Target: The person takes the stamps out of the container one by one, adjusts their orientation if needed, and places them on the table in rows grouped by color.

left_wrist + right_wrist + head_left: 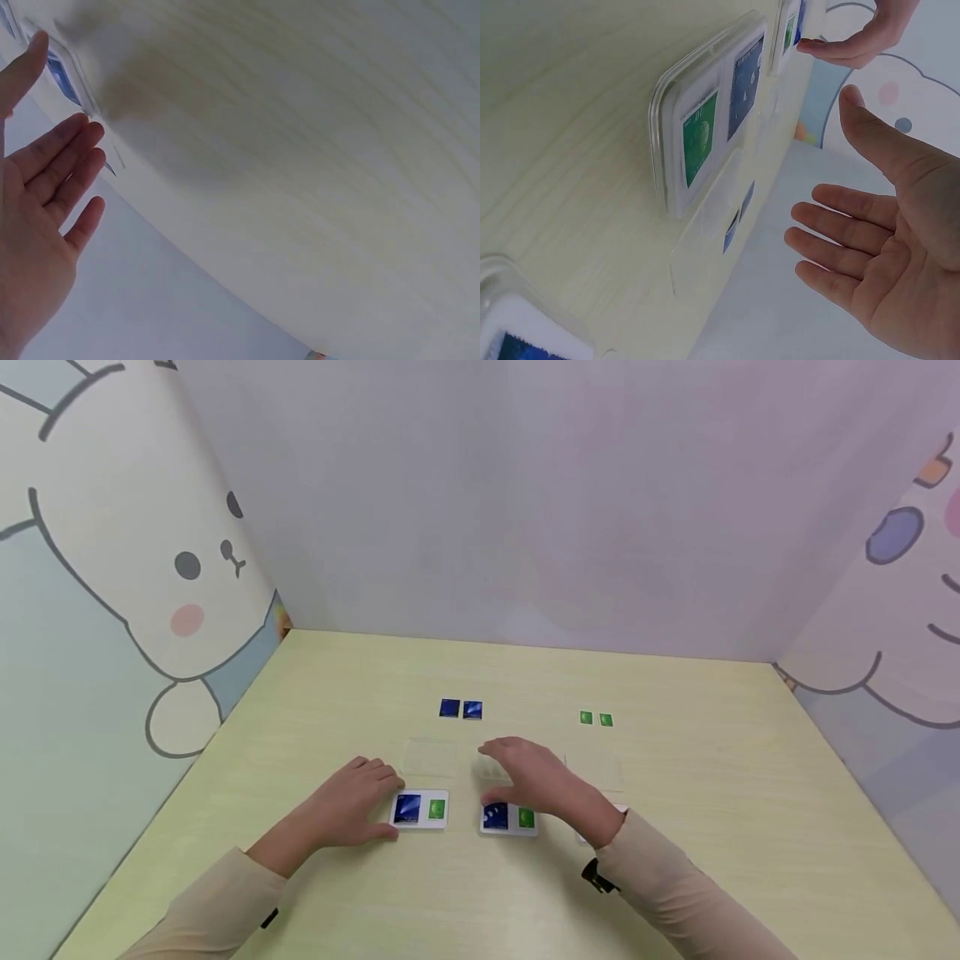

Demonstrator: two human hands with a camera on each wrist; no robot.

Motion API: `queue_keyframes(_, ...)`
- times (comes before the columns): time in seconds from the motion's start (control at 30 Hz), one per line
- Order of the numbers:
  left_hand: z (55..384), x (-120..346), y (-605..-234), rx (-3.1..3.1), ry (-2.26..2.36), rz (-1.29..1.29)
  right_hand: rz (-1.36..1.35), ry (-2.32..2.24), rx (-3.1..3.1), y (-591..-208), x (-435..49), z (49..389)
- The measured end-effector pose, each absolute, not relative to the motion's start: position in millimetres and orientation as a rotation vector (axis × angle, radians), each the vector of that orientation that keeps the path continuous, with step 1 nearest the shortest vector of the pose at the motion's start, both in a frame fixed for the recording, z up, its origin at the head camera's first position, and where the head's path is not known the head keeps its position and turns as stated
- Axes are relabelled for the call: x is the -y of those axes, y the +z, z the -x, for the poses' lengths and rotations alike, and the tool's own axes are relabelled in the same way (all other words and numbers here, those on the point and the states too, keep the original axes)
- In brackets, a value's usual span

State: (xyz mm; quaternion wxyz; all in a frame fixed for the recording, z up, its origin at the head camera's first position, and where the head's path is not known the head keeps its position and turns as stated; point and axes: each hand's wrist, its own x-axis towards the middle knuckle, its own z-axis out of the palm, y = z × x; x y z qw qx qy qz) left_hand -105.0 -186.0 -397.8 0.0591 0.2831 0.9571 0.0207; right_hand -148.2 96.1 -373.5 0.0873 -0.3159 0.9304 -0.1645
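Observation:
My left hand [348,806] is at the left end of a white case [420,821] that carries a blue stamp [407,808] and a green stamp [437,809]. In the left wrist view its fingers [71,161] are extended beside the case's edge; whether they touch it I cannot tell. My right hand [536,777] hovers over the middle case [676,161], which also bears a blue stamp [745,86] and a green stamp [700,137]. Its fingers are spread and hold nothing. A third case [532,322] lies partly hidden under my right forearm.
Clear plastic covers [430,758] [596,771] lie behind the cases, one partly behind my right hand. Farther back are two loose blue stamps [450,708] [472,710] and two green stamps [586,717] [606,720]. Curtained walls [487,527] border the pale wooden table [750,793].

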Motion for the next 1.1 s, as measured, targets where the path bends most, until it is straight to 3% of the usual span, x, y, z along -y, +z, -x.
queue_keyframes(1.1,106,185,-405,-2.927,0.121,-0.853,1.020,-0.424,-2.742,-374,-80,146)
